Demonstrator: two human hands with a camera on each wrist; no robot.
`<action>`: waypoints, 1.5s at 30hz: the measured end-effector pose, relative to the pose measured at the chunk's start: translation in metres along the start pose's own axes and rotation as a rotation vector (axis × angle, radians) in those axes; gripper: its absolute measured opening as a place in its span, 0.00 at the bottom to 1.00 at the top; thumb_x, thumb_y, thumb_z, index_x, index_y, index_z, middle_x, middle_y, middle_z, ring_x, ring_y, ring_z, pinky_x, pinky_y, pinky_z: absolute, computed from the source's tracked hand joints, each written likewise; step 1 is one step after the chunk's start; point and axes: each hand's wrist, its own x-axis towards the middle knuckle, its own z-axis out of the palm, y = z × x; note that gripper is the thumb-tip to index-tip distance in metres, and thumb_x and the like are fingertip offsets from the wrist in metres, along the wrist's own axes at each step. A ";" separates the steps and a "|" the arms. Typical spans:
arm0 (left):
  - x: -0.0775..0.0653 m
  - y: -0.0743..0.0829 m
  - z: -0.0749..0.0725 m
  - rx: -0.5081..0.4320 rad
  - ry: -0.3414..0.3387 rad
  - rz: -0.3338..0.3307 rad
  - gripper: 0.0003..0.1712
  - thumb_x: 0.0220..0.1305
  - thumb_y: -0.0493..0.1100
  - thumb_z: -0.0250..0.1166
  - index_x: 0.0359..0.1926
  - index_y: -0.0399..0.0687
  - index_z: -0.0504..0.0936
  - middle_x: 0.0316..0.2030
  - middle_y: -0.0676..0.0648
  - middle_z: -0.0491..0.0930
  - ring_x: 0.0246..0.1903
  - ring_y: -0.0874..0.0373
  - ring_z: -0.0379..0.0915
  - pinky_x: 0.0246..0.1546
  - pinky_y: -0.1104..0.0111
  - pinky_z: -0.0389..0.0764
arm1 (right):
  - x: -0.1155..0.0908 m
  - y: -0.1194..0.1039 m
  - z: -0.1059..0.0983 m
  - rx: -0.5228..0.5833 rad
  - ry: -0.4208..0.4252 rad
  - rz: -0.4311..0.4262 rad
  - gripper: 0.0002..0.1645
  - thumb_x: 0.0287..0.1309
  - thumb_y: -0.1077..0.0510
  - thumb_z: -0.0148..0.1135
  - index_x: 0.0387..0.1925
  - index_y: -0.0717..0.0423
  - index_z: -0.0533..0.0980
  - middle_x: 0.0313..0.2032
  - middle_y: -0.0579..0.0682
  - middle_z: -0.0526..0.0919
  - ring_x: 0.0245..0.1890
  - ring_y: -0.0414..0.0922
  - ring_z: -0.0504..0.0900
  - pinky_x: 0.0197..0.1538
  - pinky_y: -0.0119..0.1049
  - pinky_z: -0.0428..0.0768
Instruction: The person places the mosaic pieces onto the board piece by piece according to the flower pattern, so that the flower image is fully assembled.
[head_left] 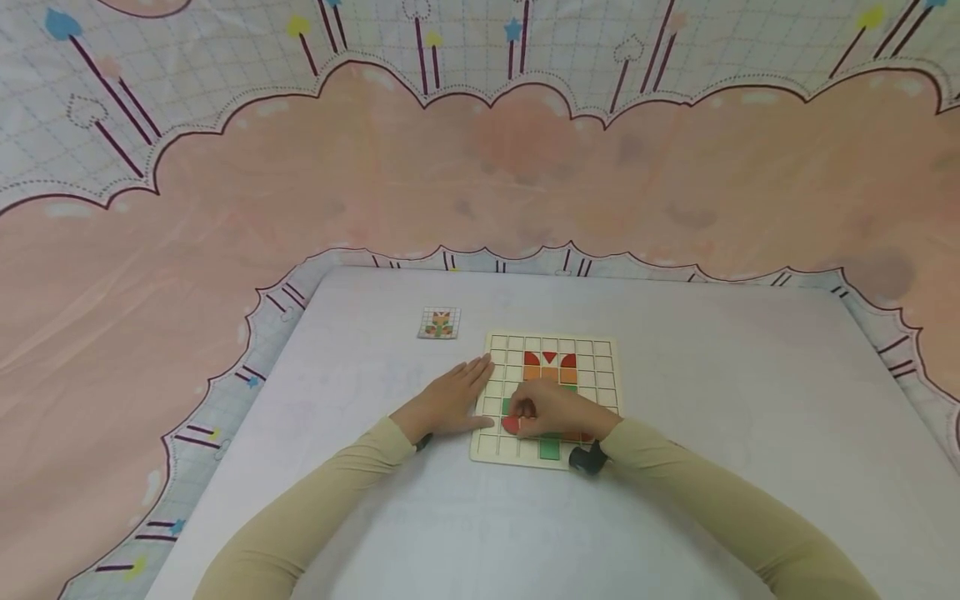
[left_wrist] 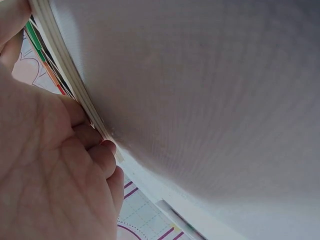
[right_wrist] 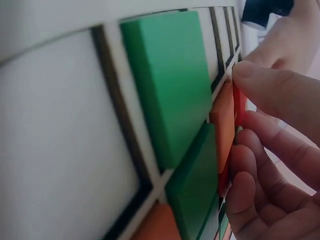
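A pale grid board (head_left: 486, 446) with thin dark lines lies on the white table. My left hand (head_left: 450, 402) rests along its left edge, fingers straight and touching the rim; the left wrist view shows the fingertips against the board's side. Over the lower part of the board, my right hand (head_left: 555, 408) pinches a rounded red piece (head_left: 511, 425) between thumb and forefinger, at the board's surface. In the right wrist view that red piece (right_wrist: 240, 102) stands beside an orange piece (right_wrist: 223, 120). Green squares (head_left: 550, 449), orange squares and red shapes sit in the grid; my right hand hides several.
Beyond the board's upper left corner lies a small card (head_left: 439, 323) printed with a coloured figure on a grid. The white tabletop (head_left: 360, 350) extends around both. A patterned orange and white cloth (head_left: 465, 183) surrounds the table. A black wrist device (head_left: 588, 458) hangs over the board's lower right edge.
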 end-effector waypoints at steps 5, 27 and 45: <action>0.000 0.000 -0.002 -0.015 0.001 0.006 0.53 0.64 0.69 0.48 0.73 0.38 0.42 0.74 0.41 0.39 0.74 0.51 0.37 0.74 0.61 0.47 | 0.001 -0.002 0.001 -0.024 0.007 0.027 0.08 0.48 0.59 0.70 0.33 0.54 0.81 0.27 0.42 0.78 0.28 0.35 0.72 0.32 0.24 0.74; -0.002 0.002 -0.004 -0.004 0.007 0.007 0.53 0.63 0.70 0.47 0.73 0.38 0.42 0.74 0.41 0.39 0.74 0.50 0.38 0.74 0.60 0.48 | -0.003 -0.012 0.001 -0.074 0.057 0.123 0.08 0.47 0.56 0.70 0.23 0.52 0.78 0.20 0.42 0.72 0.22 0.37 0.68 0.24 0.27 0.67; -0.003 0.002 -0.002 0.003 0.008 0.004 0.53 0.64 0.70 0.47 0.73 0.38 0.42 0.74 0.41 0.40 0.74 0.51 0.38 0.74 0.61 0.48 | 0.000 -0.003 0.000 0.000 0.029 0.065 0.06 0.46 0.58 0.71 0.27 0.53 0.80 0.23 0.41 0.76 0.24 0.36 0.71 0.28 0.25 0.73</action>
